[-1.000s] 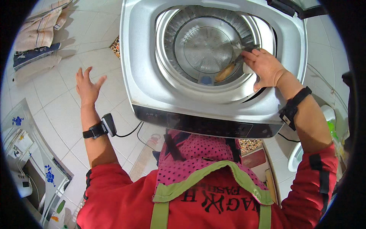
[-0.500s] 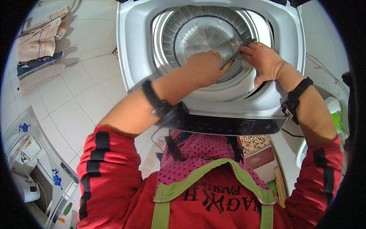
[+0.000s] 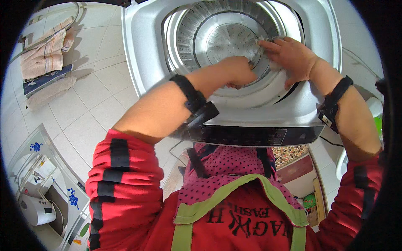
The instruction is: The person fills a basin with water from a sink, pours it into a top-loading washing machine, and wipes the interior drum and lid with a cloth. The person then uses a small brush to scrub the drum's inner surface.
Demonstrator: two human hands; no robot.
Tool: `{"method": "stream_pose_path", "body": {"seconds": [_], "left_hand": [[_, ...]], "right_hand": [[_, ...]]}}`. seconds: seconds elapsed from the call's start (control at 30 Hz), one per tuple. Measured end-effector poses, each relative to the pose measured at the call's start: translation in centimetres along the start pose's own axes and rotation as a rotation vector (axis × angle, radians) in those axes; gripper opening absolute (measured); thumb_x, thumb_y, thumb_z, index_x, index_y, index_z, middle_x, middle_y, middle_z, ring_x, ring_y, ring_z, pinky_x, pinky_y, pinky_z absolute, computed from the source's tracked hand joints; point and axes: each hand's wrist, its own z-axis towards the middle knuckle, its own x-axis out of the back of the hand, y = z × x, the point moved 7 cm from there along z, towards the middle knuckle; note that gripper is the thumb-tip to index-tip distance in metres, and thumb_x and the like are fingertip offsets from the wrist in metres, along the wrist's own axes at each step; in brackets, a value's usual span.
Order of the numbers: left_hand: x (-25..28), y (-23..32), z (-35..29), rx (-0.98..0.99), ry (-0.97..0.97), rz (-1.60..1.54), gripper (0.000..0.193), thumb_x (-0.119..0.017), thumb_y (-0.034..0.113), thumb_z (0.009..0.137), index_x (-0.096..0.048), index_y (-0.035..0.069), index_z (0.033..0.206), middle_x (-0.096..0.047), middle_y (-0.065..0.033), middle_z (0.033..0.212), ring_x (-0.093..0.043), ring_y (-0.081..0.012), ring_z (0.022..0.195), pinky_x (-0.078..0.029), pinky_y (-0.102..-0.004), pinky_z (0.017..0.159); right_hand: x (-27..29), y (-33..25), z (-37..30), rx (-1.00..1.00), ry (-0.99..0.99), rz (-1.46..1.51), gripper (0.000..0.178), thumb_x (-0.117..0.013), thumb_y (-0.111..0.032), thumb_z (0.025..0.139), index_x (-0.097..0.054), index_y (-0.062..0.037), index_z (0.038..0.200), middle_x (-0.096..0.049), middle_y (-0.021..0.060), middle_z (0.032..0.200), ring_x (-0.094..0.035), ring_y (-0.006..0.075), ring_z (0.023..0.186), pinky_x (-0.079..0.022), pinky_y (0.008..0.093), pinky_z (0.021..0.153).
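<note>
In the head view, both my hands reach into the round metal drum [image 3: 231, 39] of a top-loading washing machine [image 3: 144, 54]. My left hand [image 3: 239, 72] is closed low over the drum's near side; a small dark bit shows by its fingers, but its kind is hidden. At the right side of the opening, my right hand [image 3: 293, 58] bends its fingers over a pale, blurred piece [image 3: 274, 65], with a dark bit by the fingertips. Its thumb points down by the opening's rim. What these pieces are, I cannot make out.
A black control panel [image 3: 247, 136] runs along the machine's near edge. Towels [image 3: 46, 56] hang on a rail at the far left. A glass shelf [image 3: 63, 167] with blue flowers stands left, a white appliance [image 3: 37, 210] below it. A patterned mat [image 3: 289, 154] lies near my feet.
My left hand has shifted slightly right and lower, and the dark, yellowish strip by it is now mostly hidden. The right hand has come a little higher, its fingers reaching further left.
</note>
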Motion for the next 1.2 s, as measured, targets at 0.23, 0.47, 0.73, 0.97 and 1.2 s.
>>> {"method": "stream_pose_path", "body": {"seconds": [0.23, 0.47, 0.73, 0.97, 1.2], "left_hand": [[3.4, -6.0, -7.9, 0.059, 0.002, -0.215, 0.03, -0.052, 0.021, 0.087, -0.058, -0.003, 0.104, -0.06, -0.0062, 0.065, -0.056, -0.0135, 0.048, -0.044, -0.0265, 0.044], [9.0, -11.8, -21.1, -0.34, 0.384, -0.719, 0.042, -0.058, 0.029, 0.079, -0.057, 0.001, 0.109, -0.061, -0.0095, 0.086, -0.06, -0.0137, 0.064, -0.048, -0.0228, 0.051], [8.6, -16.0, -25.5, -0.396, 0.542, -1.015, 0.034, -0.059, 0.033, 0.079, -0.048, 0.004, 0.095, -0.057, -0.0121, 0.074, -0.056, -0.0151, 0.048, -0.046, -0.0235, 0.038], [7.1, -16.7, -24.7, -0.508, 0.494, -1.113, 0.028, -0.053, 0.016, 0.079, -0.053, 0.0, 0.102, -0.061, -0.0152, 0.087, -0.065, -0.0268, 0.081, -0.056, -0.0405, 0.075], [6.8, -15.8, -22.0, -0.322, 0.662, -0.834, 0.014, -0.062, 0.016, 0.091, -0.061, 0.003, 0.093, -0.061, -0.0054, 0.08, -0.061, -0.0142, 0.079, -0.054, -0.0348, 0.074]], "right_hand": [[-0.5, 0.2, 0.2, 0.0, 0.025, 0.116, 0.065, -0.091, -0.033, 0.042, -0.075, -0.0098, 0.101, -0.048, 0.0073, 0.142, -0.051, 0.0275, 0.123, -0.044, 0.0389, 0.103], [-2.9, 1.1, 0.1, -0.101, -0.172, -0.011, 0.064, -0.089, -0.046, 0.043, -0.075, -0.0132, 0.096, -0.067, 0.0008, 0.108, -0.047, 0.0255, 0.126, -0.037, 0.0372, 0.107], [-6.2, 2.2, 1.4, -0.219, -0.332, -0.276, 0.072, -0.094, -0.041, 0.037, -0.076, -0.016, 0.102, -0.068, 0.0019, 0.111, -0.053, 0.0266, 0.122, -0.036, 0.0379, 0.109], [-6.0, 2.6, 1.4, -0.283, -0.519, -0.245, 0.069, -0.092, -0.043, 0.045, -0.075, -0.0171, 0.106, -0.065, 0.0025, 0.119, -0.052, 0.0268, 0.123, -0.04, 0.0369, 0.107], [-4.1, 1.5, 1.2, -0.16, -0.466, -0.261, 0.067, -0.089, -0.052, 0.05, -0.075, -0.0168, 0.105, -0.067, 0.0001, 0.109, -0.049, 0.0242, 0.123, -0.037, 0.0348, 0.109]]}}
